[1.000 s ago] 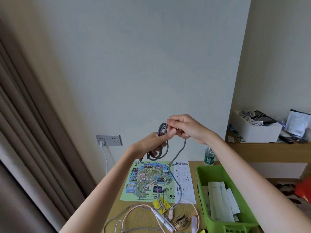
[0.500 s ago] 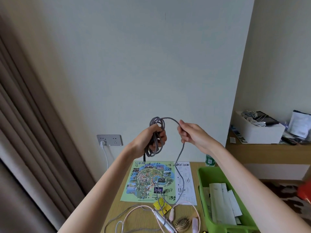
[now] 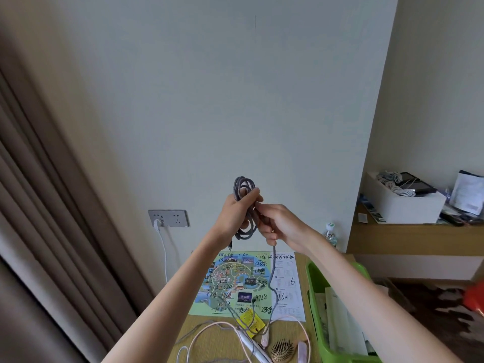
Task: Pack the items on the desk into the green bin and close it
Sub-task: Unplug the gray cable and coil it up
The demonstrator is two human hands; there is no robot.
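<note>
Your left hand [image 3: 235, 213] grips the grey cable [image 3: 243, 183] as a coil, raised above the desk [image 3: 217, 344], so its loops hold together; your right hand [image 3: 281, 226] pinches the trailing length, likely to feed another turn; the green bin [image 3: 314, 281] sits open to the right

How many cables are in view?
3 plainly: a grey cable held by the left hand and right hand; a pink cable on the desk; a white cord in the wall socket. The white box holds tangled others.
</note>
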